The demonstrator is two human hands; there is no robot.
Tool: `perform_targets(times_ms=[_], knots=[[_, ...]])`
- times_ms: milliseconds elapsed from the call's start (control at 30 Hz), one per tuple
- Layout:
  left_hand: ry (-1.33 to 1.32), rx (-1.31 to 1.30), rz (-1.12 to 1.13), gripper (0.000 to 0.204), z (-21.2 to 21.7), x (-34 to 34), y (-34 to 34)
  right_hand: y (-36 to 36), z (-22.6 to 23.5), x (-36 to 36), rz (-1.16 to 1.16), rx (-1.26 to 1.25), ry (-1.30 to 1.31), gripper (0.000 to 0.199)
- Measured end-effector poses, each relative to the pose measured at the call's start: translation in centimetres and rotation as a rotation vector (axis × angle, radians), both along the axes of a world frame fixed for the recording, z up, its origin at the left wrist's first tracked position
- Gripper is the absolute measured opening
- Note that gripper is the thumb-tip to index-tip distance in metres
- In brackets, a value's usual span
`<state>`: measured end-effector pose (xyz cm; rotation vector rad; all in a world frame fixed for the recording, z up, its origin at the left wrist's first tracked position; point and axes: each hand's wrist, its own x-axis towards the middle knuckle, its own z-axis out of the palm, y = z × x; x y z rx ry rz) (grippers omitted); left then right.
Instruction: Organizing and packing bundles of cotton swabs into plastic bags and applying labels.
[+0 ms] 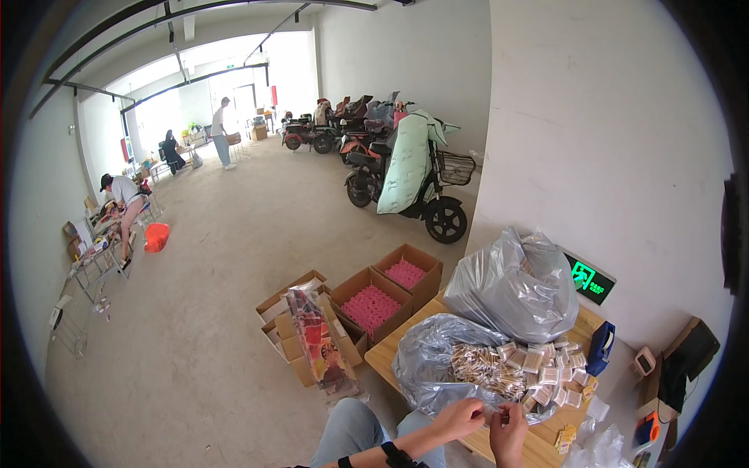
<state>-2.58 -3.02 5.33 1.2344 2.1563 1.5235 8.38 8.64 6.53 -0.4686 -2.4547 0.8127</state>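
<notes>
Head view, and both hands are down at the lower edge, in front of the wooden table [390,355]. The left hand [460,417] and the right hand [509,433] meet fingertip to fingertip, each pinched narrow on a small clear packet [491,416] held between them (too small to tell what is inside it). The left wrist wears a black strap.

Just beyond the hands, an open grey plastic bag [433,363] lies on the table, spilling a heap of pale wooden sticks [488,370]. To its right sits a pile of small filled packets [550,366], touching the heap. Behind both stands a bigger grey bag [511,288], tied up and bulging, against the white wall. A blue tape dispenser [601,349] stands near the packets.

On the floor to the left of the table, two open cardboard boxes hold pink items [373,306], with a colourful printed bag [320,343] leaning beside them. Further back, parked scooters [406,175] line the wall, one under a pale cover. Other people are at work far off on the left, well apart from the table.
</notes>
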Motion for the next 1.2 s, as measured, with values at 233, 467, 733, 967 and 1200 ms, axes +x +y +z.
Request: perform_targets(times_ms=[233, 467, 733, 967, 1200], knots=[[-0.058, -0.097, -0.039, 0.021, 0.3, 0.3, -0.1, -1.1, 1.4, 0.1, -0.084, 0.013, 0.199, 0.014], [0.004, 0.111, 0.271, 0.044, 1.1, -0.6, 0.4, 0.9, 0.4, 0.6, -0.229, -0.346, 0.277, 0.011], [-0.990, 0.239, -0.054, 0.026, -0.7, -0.8, 1.3, 1.7, -0.5, 0.7, -0.156, -0.771, 0.409, 0.014], [-1.074, 0.317, -0.058, 0.018, 0.4, 0.2, 1.9, 1.8, -0.8, 2.0, -0.105, -0.904, 0.411, 0.017], [-1.085, 0.360, 0.002, 0.019, 0.8, 0.5, 1.6, 1.1, -0.9, 1.9, -0.088, -0.932, 0.479, 0.016]])
